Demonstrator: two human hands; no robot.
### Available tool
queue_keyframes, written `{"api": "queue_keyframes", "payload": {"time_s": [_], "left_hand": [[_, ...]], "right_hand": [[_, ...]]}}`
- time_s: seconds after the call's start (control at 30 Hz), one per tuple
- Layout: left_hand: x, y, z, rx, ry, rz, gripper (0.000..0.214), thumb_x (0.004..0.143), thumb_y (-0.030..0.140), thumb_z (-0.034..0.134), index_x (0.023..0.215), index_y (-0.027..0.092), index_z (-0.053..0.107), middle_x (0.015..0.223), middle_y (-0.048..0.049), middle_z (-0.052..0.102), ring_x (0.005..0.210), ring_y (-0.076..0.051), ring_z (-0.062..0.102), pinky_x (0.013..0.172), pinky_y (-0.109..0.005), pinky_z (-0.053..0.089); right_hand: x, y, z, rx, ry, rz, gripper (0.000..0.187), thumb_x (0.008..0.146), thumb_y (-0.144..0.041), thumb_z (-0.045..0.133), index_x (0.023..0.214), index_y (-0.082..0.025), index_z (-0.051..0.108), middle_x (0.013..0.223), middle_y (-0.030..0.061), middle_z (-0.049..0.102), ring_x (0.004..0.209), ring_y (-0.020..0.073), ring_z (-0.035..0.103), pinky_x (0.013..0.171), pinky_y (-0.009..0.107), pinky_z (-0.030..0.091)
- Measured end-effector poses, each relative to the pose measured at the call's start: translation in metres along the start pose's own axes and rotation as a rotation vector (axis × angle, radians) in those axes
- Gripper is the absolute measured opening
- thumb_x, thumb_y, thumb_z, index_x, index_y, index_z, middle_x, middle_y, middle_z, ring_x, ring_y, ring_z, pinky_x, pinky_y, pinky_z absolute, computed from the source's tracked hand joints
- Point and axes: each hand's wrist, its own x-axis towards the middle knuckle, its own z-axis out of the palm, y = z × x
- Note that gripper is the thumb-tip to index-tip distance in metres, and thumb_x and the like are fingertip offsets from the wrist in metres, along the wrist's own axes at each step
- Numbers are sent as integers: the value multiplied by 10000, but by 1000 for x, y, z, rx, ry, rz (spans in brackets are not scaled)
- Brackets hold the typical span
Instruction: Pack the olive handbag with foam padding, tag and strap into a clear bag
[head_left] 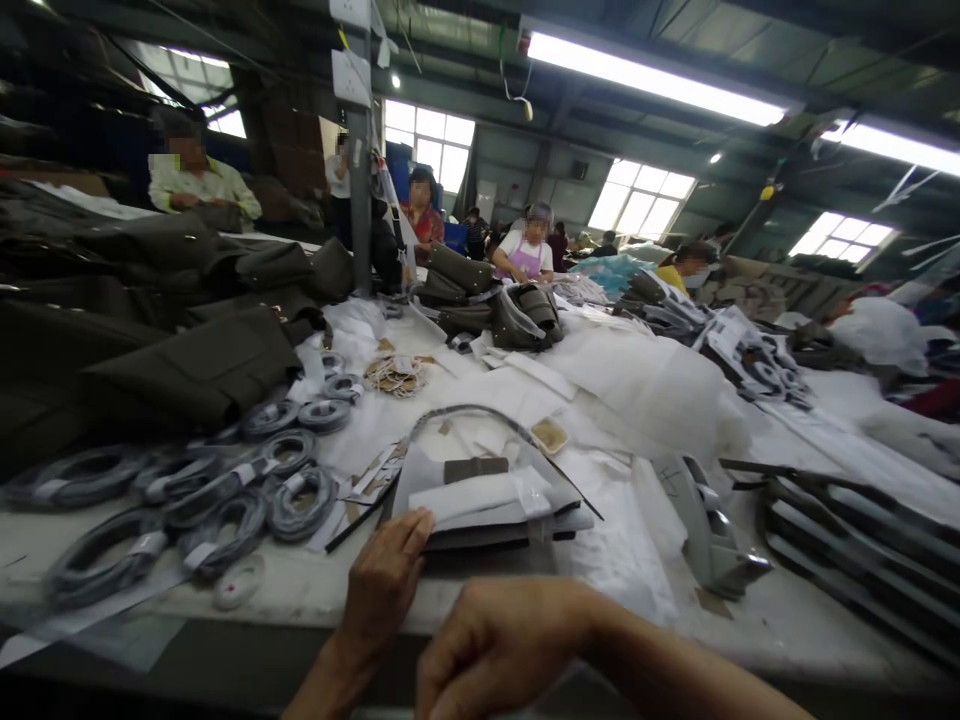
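My left hand (385, 568) grips the near left corner of a flat dark grey bag (480, 535) on the table's front part. Its fingertips press on a white foam wrap (469, 503) that lies across the bag. A thin dark strap (480, 408) arches up behind the bag. Closer to me, my right hand (502, 645) is bent down in front of the table edge with its fingers curled. What those fingers hold, if anything, is hidden.
Coiled grey straps (300, 500) and a tape roll (240, 582) lie left, below piled dark bags (195, 370). To the right are a grey metal device (705, 530) and stacked dark strips (862, 560). White sheeting (645, 380) and co-workers, one in a purple apron (529, 258), are beyond.
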Motion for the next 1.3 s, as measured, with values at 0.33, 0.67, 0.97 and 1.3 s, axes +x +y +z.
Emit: {"api": "queue_keyframes", "payload": {"time_s": [0.33,0.67,0.97,1.3], "left_hand": [[-13,-2,10,-84,126,-22,332,927,88,388,1177,169,590,1027,-86,716,998,-176,665,874,-291,549],[-16,-5,10,-51,76,44,566,898,-23,326,1382,220,492,1130,-51,696,1103,-146,617,978,-277,474],[-17,-15,8,-84,65,-18,605,834,-45,359,1330,244,551,1122,-51,693,1082,-148,636,965,-258,497],[-9,-58,-7,-203,67,-95,514,830,126,487,1332,232,511,1153,-14,704,1053,-148,671,934,-228,530]], "right_hand": [[88,17,-173,-576,668,308,150,827,-296,653,825,-179,747,668,-25,663,630,112,590,567,190,390],[120,59,-198,-616,916,480,138,828,-278,662,869,-200,768,828,50,756,800,173,688,697,221,455],[89,-3,-192,-544,1097,385,348,819,-181,632,1159,-124,676,1155,127,699,1051,206,646,925,286,469],[-64,-30,-37,-301,501,281,185,772,-472,733,760,-287,732,757,43,687,812,191,685,651,234,501]]}}
